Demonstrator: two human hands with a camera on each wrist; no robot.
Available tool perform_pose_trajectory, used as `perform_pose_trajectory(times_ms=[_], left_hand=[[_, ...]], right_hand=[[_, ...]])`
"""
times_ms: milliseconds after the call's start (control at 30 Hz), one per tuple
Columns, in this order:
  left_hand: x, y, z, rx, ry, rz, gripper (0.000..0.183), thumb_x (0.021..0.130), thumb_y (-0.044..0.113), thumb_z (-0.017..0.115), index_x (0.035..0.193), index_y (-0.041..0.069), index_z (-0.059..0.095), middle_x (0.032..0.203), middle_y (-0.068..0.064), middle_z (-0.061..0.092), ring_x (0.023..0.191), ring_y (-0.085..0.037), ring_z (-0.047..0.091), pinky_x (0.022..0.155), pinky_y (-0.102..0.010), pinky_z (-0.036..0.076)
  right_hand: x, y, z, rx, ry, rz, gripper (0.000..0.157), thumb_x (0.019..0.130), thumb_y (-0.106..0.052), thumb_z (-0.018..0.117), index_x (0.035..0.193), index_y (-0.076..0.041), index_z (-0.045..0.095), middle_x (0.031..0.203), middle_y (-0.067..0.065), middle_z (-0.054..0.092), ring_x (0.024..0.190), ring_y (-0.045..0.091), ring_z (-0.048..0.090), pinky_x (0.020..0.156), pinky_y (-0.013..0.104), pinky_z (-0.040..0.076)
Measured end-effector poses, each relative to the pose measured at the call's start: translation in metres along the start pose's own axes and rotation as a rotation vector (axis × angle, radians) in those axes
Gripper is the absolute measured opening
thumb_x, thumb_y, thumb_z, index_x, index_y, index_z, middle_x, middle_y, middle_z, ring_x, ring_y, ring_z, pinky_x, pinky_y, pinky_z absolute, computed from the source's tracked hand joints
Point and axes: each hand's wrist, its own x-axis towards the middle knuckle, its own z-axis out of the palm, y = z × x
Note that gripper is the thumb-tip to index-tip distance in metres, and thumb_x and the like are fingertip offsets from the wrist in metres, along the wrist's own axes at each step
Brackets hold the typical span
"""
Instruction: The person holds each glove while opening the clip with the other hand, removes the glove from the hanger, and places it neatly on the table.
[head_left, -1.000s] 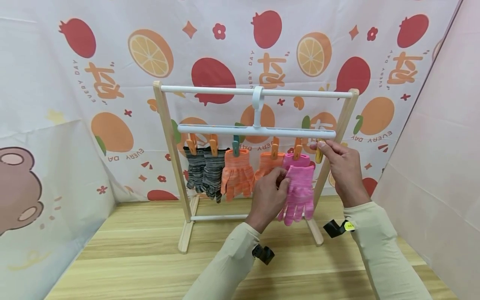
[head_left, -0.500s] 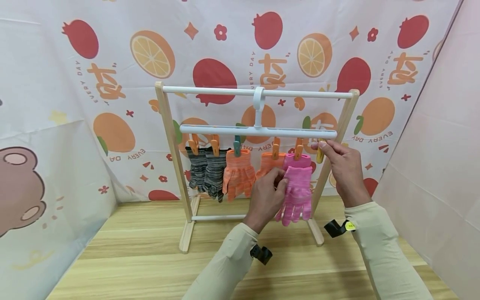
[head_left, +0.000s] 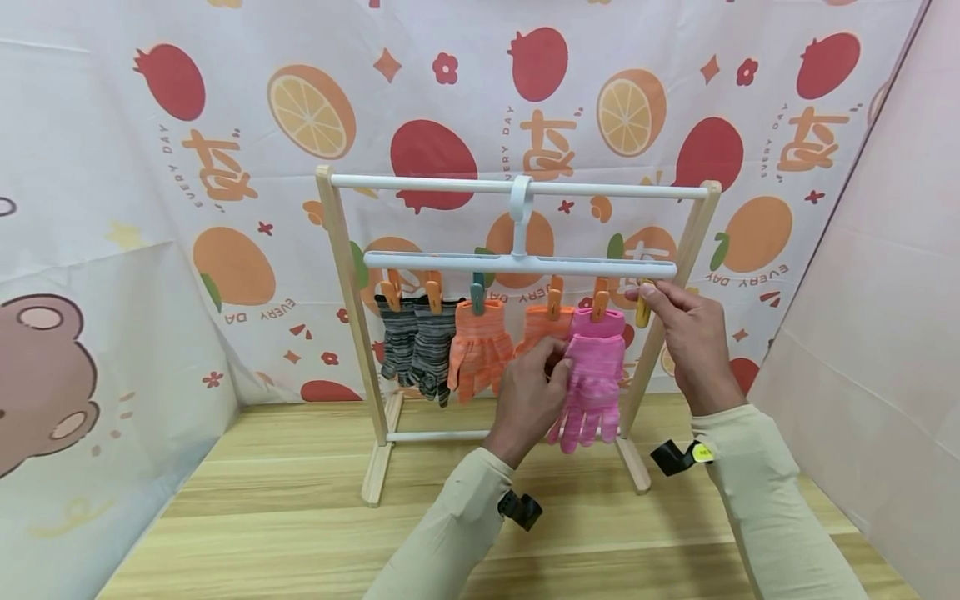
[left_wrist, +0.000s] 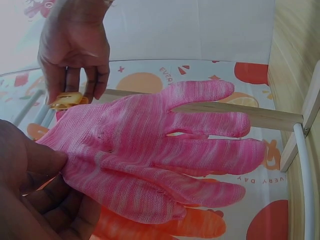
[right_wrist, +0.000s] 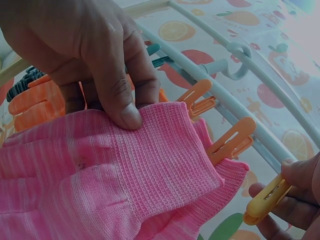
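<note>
My left hand (head_left: 531,396) pinches a pink knit glove (head_left: 596,375) near its cuff, between thumb and fingers. The glove hangs fingers down in the head view, in front of a second pink glove (right_wrist: 235,172) that is mostly hidden. An orange clothespin (head_left: 600,302) grips that second glove's cuff under the white hanger (head_left: 450,262). To the right, my right hand (head_left: 693,337) pinches a yellow clothespin (right_wrist: 265,200) just below the hanger's right end. In the right wrist view this clothespin is apart from both pink cuffs.
Grey-black gloves (head_left: 431,346) and orange gloves (head_left: 480,346) hang on the left and middle, held by orange clothespins and a green clothespin (head_left: 477,296). The hanger hooks over a wooden rack's white rail (head_left: 420,182). The rack stands on a wood-grain table (head_left: 300,517) before a fruit-print cloth.
My left hand has moved the held pink glove slightly left, further over the hanging pink one. My right hand stays at the hanger's end with the yellow clothespin.
</note>
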Motion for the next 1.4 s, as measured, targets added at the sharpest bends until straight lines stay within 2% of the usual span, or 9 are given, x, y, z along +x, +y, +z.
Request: perform_pose_trajectory(times_ms=[200,433,633,967,1400], left_hand=[[0.0,-0.001,-0.002,-0.009,-0.001,-0.008,0.009,0.102,0.015,0.063,0.107,0.01,0.069,0.082,0.002,0.066,0.068,-0.009,0.055,0.059,-0.024,0.045],[-0.001,-0.001,-0.004,0.003,-0.001,-0.015,0.009,0.102,0.015,0.062,0.106,0.01,0.069,0.082,0.002,0.066,0.067,-0.009,0.055,0.06,-0.025,0.045],[-0.002,-0.003,-0.006,0.001,-0.011,-0.029,0.01,0.102,0.016,0.062,0.107,0.01,0.069,0.083,0.002,0.066,0.068,-0.01,0.055,0.06,-0.025,0.045],[-0.002,-0.005,-0.008,0.007,-0.003,-0.029,0.01,0.102,0.015,0.062,0.107,0.01,0.069,0.084,0.001,0.065,0.07,-0.011,0.055,0.061,-0.025,0.046],[-0.004,-0.006,-0.012,0.005,0.001,-0.038,0.009,0.102,0.015,0.063,0.106,0.01,0.07,0.083,0.002,0.066,0.07,-0.011,0.056,0.061,-0.026,0.047]], right_hand=[[0.001,0.001,0.0,-0.006,0.007,-0.009,0.042,0.1,-0.037,0.064,0.128,-0.007,0.071,0.104,-0.002,0.076,0.128,0.017,0.049,0.112,0.052,0.028],[0.001,0.001,0.0,-0.002,-0.001,-0.003,0.042,0.1,-0.038,0.065,0.128,-0.007,0.071,0.107,0.001,0.076,0.13,0.018,0.049,0.116,0.054,0.025],[0.0,-0.001,0.001,0.007,-0.002,0.003,0.043,0.1,-0.038,0.064,0.128,-0.006,0.071,0.105,-0.003,0.076,0.129,0.018,0.048,0.114,0.052,0.027],[0.0,-0.002,0.002,0.002,-0.001,0.012,0.044,0.1,-0.038,0.064,0.131,-0.008,0.069,0.106,-0.001,0.076,0.13,0.019,0.047,0.114,0.054,0.026],[0.0,-0.002,0.001,0.012,0.01,0.001,0.042,0.099,-0.038,0.065,0.128,-0.007,0.071,0.106,-0.002,0.076,0.127,0.017,0.048,0.112,0.05,0.03]])
